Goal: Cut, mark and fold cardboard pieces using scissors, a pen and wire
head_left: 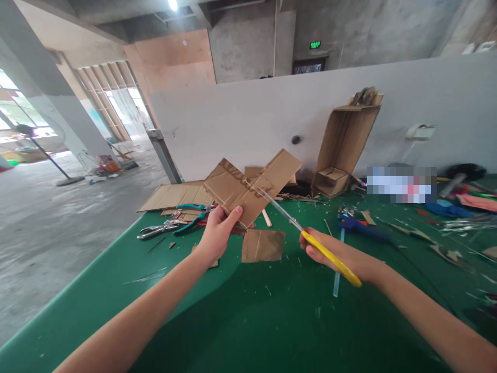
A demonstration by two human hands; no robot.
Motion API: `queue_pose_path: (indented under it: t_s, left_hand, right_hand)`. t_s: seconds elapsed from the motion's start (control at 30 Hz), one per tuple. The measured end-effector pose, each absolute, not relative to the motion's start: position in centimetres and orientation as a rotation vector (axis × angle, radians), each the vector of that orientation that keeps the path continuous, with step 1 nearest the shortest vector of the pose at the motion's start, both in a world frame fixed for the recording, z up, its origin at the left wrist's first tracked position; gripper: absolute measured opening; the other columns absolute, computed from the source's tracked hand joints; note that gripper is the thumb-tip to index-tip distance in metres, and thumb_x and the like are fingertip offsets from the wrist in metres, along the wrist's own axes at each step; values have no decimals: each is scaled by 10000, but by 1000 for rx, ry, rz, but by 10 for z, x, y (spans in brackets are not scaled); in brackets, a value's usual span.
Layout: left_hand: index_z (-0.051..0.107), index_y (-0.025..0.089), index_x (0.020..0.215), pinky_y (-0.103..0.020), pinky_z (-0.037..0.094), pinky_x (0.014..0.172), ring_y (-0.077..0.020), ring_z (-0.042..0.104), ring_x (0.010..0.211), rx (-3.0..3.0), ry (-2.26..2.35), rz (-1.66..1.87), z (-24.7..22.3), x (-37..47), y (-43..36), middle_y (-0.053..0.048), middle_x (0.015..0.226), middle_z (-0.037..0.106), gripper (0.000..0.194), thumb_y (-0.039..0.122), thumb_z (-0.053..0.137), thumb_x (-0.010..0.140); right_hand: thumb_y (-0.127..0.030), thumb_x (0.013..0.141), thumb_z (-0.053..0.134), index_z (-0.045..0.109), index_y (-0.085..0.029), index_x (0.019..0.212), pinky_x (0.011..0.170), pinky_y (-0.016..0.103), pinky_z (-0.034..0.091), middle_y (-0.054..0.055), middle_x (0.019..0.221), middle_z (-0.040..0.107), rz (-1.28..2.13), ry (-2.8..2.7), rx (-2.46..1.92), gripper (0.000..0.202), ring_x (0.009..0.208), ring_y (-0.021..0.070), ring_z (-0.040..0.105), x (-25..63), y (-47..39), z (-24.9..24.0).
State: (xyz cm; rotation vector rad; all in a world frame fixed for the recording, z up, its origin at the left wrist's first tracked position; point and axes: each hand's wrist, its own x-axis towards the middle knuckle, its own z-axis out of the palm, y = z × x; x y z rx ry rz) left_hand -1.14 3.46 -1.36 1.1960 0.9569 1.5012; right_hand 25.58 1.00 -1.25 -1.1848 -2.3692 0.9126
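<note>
We see the cardboard piece (229,184) held up above the green table (248,321), gripped near its lower edge by the left hand (215,233); the fingers there pinch it, thumb on the near face and the rest mostly hidden behind; the right hand (334,251) has its fingers curled round the yellow-handled scissors (310,241), whose blades meet the cardboard by its notch, though we cannot tell how far apart they stand; with only that low grip, we judge the sheet could bend or twist under the blades, leaving a ragged cut; a slip towards the thumb could nick it, and the hidden fingers run the same risk; below, the small cardboard offcut (264,246) and blue glue gun (361,228) lie where a careless wrist might knock them
</note>
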Motion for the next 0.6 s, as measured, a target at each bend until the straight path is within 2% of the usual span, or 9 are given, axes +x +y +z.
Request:
queue_pose_path:
  t_s: [0.4,0.6]
  left_hand:
    - [596,131,838,-226,492,424,-171,662,552,1185,993,1541,-10,-3,27,-19,731,665,320,406,708,720]
    - [606,125,900,-242,501,455,-180,666,567,1175,990,1533,-12,-3,28,-31,731,682,351,415,700,726]
  right_hand:
    - [-618,874,312,458,-195,963,729,392,488,89,951,525,923,-2361,-1193,457,789,203,529,256,10,-14]
    - [-633,865,340,460,-198,948,655,344,489,49,849,501,980,-2365,-1144,459,687,164,482,254,9,-10]
